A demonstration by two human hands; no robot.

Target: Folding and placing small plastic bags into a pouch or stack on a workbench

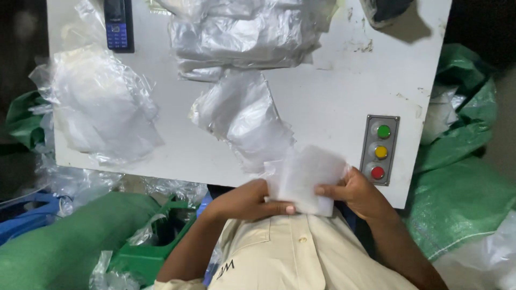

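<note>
Both the left hand (248,201) and the right hand (352,192) pinched a white folded pad (306,180) at the near edge of the surface (333,91); keeping the grip even would have held its edges square.

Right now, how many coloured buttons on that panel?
3, stacked on the grey panel: green button top, yellow button middle, red button bottom, by the right hand.

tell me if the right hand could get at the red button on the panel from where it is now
Probably yes. The right hand lies just beside the red button, with nothing between them, but it grips a white folded piece with the left hand.
</note>
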